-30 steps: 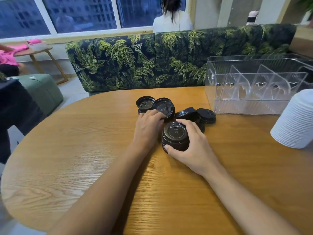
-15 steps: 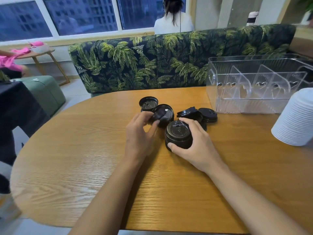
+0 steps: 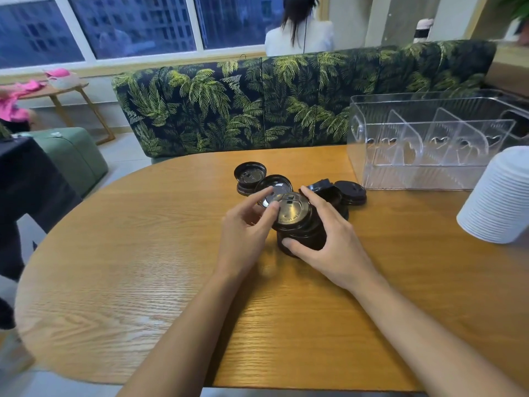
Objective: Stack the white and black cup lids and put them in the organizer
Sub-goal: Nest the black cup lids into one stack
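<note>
My right hand (image 3: pixel 332 242) grips a short stack of black lids (image 3: pixel 300 224) at mid-table, its top tipped toward me. My left hand (image 3: pixel 246 227) pinches a single black lid (image 3: pixel 276 187) between forefinger and thumb, right against the stack's upper left edge. More loose black lids lie behind: one at the left (image 3: pixel 250 174) and two at the right (image 3: pixel 350 191). A tall stack of white lids (image 3: pixel 498 196) stands at the right edge. The clear organizer (image 3: pixel 429 179) with dividers sits at the back right, with nothing in the compartments I can see.
The oval wooden table (image 3: pixel 143 267) ends close behind the lids at a palm-print sofa (image 3: pixel 257 104). A person sits beyond it facing away. A green ottoman (image 3: pixel 71 156) and a small side table stand on the left.
My left hand left the loose lids with one lid pinched in it. My right hand raised and tipped the black stack toward that lid.
</note>
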Demonstrator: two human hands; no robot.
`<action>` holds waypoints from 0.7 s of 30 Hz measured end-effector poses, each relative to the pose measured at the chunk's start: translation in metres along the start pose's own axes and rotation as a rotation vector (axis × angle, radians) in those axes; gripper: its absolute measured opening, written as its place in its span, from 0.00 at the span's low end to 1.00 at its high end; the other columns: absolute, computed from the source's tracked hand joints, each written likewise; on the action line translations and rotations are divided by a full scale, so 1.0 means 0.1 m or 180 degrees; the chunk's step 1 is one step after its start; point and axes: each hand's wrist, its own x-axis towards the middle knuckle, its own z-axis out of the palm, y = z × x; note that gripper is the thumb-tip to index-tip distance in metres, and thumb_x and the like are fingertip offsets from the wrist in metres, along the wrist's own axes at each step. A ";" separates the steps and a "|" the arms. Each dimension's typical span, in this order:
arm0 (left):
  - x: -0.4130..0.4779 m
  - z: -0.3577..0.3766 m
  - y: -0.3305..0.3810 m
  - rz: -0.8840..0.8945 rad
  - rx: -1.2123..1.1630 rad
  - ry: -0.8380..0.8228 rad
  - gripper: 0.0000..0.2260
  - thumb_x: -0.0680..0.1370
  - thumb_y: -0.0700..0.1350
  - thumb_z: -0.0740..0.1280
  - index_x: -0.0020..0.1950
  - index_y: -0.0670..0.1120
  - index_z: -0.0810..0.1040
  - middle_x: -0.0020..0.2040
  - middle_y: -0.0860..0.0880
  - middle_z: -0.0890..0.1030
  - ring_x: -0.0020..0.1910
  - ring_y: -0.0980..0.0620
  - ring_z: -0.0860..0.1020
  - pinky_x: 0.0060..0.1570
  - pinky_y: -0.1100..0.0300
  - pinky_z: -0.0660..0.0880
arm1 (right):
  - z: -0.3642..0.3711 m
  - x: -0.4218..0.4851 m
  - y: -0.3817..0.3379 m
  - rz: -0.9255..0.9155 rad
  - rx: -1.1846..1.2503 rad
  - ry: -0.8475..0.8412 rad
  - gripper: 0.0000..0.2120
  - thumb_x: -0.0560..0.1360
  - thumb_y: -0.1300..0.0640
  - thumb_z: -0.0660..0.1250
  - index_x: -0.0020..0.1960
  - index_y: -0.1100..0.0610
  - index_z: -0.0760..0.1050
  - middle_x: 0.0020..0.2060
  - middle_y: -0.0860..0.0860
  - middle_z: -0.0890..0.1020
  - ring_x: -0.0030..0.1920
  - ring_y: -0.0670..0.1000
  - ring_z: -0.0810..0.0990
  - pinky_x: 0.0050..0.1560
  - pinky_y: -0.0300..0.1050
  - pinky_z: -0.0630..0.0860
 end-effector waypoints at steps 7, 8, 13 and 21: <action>-0.06 0.03 -0.02 0.0128 0.0417 -0.0461 0.18 0.76 0.58 0.76 0.65 0.56 0.84 0.34 0.56 0.76 0.35 0.58 0.75 0.39 0.61 0.72 | 0.01 0.01 0.03 -0.0004 -0.0003 0.0025 0.39 0.73 0.43 0.78 0.79 0.43 0.64 0.69 0.36 0.73 0.68 0.34 0.70 0.66 0.24 0.63; -0.05 0.01 -0.02 0.0113 0.0423 -0.0571 0.21 0.74 0.59 0.76 0.67 0.57 0.83 0.35 0.56 0.76 0.36 0.58 0.75 0.39 0.60 0.73 | 0.01 0.02 0.03 -0.0001 -0.0009 0.0029 0.39 0.73 0.44 0.77 0.79 0.44 0.64 0.69 0.36 0.72 0.68 0.33 0.69 0.65 0.23 0.61; -0.05 0.00 0.01 0.0226 0.0570 -0.0456 0.25 0.71 0.58 0.81 0.66 0.55 0.84 0.34 0.56 0.76 0.34 0.61 0.72 0.38 0.67 0.69 | 0.02 0.02 0.05 0.0031 -0.0026 0.0027 0.43 0.73 0.45 0.78 0.82 0.45 0.60 0.74 0.38 0.70 0.74 0.38 0.67 0.70 0.31 0.62; -0.10 0.08 0.08 0.0448 0.0708 -0.0213 0.22 0.67 0.62 0.81 0.56 0.53 0.84 0.32 0.56 0.72 0.32 0.59 0.69 0.33 0.65 0.66 | 0.02 0.02 0.06 0.0046 -0.0067 -0.0004 0.41 0.73 0.48 0.78 0.81 0.47 0.63 0.70 0.41 0.73 0.67 0.35 0.70 0.62 0.20 0.61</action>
